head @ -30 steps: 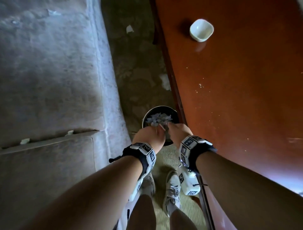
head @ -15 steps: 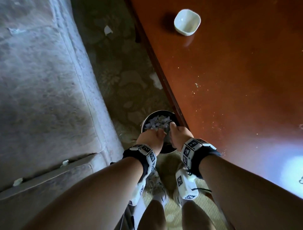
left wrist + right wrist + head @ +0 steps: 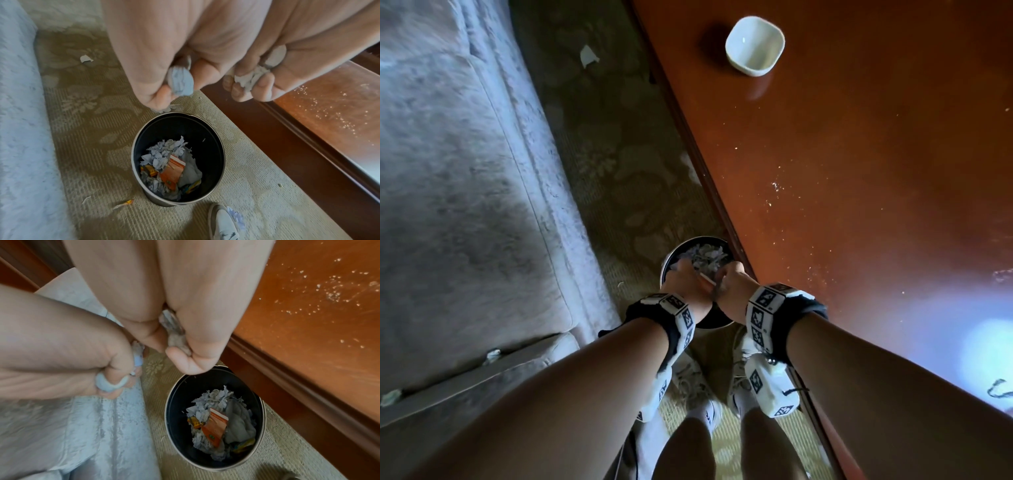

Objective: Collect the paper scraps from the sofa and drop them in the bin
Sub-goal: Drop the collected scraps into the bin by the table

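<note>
Both hands hover side by side just above the round dark bin [image 3: 669,260] on the carpet between sofa and table. My left hand [image 3: 176,87] is a fist that grips crumpled white paper scraps [image 3: 180,82]. My right hand [image 3: 174,344] pinches a greyish wad of scraps [image 3: 173,327] between thumb and fingers. The bin [image 3: 220,151] holds several white scraps, an orange carton and a cloth. More scraps [image 3: 493,354] lie in the seam of the grey sofa [image 3: 465,171], and one lies at the far left of the seam [image 3: 390,397].
A glossy red-brown table [image 3: 859,171] with a white bowl [image 3: 755,46] runs along the right, its edge close to the bin. A paper scrap [image 3: 588,56] and a small wrapper [image 3: 125,203] lie on the patterned carpet. My white shoes [image 3: 698,380] stand just behind the bin.
Both hands stay clenched on their scraps over the bin, now a little further over its opening. The head view has swung, so the sofa seam sits lower in the picture.
</note>
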Demonstrator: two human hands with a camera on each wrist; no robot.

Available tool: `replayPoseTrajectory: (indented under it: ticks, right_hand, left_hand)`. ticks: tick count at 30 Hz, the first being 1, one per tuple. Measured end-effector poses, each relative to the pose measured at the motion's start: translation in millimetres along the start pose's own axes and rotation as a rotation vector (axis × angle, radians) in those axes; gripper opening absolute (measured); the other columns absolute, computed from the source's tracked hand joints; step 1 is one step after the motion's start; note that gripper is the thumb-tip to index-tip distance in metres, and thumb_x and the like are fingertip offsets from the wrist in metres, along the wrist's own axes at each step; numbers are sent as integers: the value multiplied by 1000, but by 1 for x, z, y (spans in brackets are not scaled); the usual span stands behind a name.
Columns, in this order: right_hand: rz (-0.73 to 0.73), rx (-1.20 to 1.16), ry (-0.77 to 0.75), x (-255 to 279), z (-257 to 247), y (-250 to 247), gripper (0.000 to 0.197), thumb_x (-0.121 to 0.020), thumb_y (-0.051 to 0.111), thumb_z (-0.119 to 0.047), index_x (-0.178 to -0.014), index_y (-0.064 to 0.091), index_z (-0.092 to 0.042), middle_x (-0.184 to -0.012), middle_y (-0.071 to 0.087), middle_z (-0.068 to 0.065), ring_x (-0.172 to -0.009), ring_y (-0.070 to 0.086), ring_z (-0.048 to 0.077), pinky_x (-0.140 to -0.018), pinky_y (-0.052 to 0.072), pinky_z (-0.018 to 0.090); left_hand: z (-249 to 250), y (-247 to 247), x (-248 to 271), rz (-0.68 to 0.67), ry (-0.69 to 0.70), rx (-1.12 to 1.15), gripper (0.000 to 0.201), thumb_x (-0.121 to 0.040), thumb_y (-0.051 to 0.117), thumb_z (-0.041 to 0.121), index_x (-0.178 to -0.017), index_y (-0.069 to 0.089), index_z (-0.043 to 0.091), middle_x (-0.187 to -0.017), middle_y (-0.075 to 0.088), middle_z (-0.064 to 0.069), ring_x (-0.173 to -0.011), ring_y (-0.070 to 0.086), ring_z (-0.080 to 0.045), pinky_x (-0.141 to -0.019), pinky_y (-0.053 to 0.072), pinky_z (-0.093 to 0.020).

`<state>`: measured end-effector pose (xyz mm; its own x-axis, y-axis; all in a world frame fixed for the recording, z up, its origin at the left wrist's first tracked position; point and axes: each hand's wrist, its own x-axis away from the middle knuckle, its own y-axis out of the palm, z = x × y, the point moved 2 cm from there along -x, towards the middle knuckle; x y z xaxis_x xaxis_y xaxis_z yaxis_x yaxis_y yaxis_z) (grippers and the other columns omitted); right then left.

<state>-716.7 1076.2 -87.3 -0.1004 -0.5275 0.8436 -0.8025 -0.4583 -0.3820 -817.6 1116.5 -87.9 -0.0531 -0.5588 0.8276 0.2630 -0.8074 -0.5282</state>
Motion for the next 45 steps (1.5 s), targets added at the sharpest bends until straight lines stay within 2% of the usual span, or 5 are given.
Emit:
replayPoseTrajectory:
  ticks: [4, 13, 22, 30, 45]
  right_hand:
    - [-18, 37, -5, 1, -1, -5, 46, -90, 48, -10, -135, 38, -5, -138, 44, 18, -125, 46, 34, -101, 40, 38]
    - [23, -269, 0, -9, 5, -5, 34, -90, 53, -7, -123, 49, -6, -119, 60, 17, -83, 62, 22, -74, 59, 32]
    - [0, -77, 48, -15, 3, -4, 41, -92, 46, -9, -133, 41, -11, -133, 48, 11, -117, 52, 27, -90, 46, 31]
    - [19, -200, 44, -13, 2, -9, 45, -86, 51, -1, -124, 50, -26, -132, 47, 6, -115, 52, 25, -91, 50, 36]
    - [164, -320, -46, -13, -3, -15, 43, -80, 41, 12, -104, 59, -19, -111, 60, -1, -102, 58, 19, -89, 54, 40]
  left_hand:
    - [5, 5, -3, -37, -43, 5, 64, -85, 61, 36, -136, 29, 14, -140, 38, -17, -128, 43, -37, -105, 39, -47]
    - [9, 15, -13, -38, 70, -43, 45, -96, 50, 20, -135, 36, 4, -127, 60, -14, -117, 58, -27, -93, 47, -33]
    - [1, 22, -11, 74, 20, 115, 34, -87, 55, 15, -120, 47, 18, -130, 37, -15, -115, 49, -37, -98, 46, -45]
    - [-2, 13, -17, 59, 95, 124, 33, -92, 49, 7, -125, 47, 13, -111, 65, -9, -105, 63, -28, -80, 49, -30]
    - [-3, 4, -17, 134, 83, 283, 21, -90, 58, 12, -107, 46, 14, -86, 59, 1, -85, 61, -21, -74, 51, -33]
